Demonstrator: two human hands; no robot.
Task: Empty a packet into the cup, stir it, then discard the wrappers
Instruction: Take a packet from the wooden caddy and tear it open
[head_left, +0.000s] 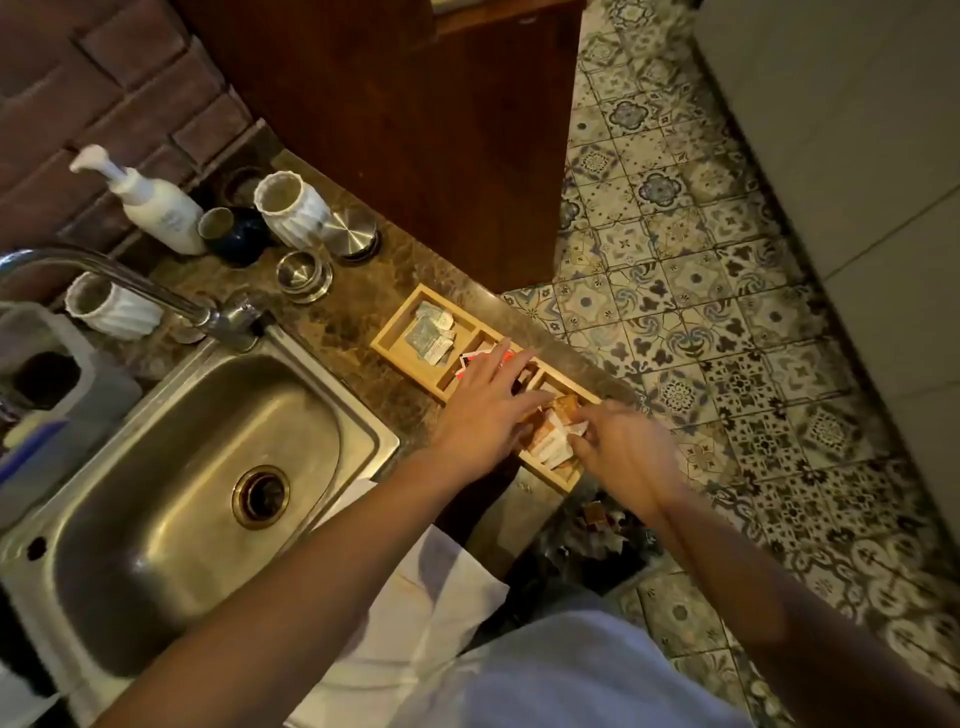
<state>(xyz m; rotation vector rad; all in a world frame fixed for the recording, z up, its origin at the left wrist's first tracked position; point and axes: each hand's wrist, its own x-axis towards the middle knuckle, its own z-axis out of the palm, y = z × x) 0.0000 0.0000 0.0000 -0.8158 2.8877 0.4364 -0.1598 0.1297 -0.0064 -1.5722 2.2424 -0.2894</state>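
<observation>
Already at the wooden tray (387, 340), a white packet (577, 430) is pinched by the right hand (621, 447) in the near compartment, just right of the left hand (485, 410), whose straight fingers rest flat across the tray. A white cup (293, 208) is seen well apart, far left.

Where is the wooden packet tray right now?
The wooden packet tray sits on the counter's edge, right of the sink, with both hands over its nearer compartments.

A divided tray (395, 338) holding packets (550, 441) sits on the counter (358, 306), right of the sink (197, 467).
</observation>
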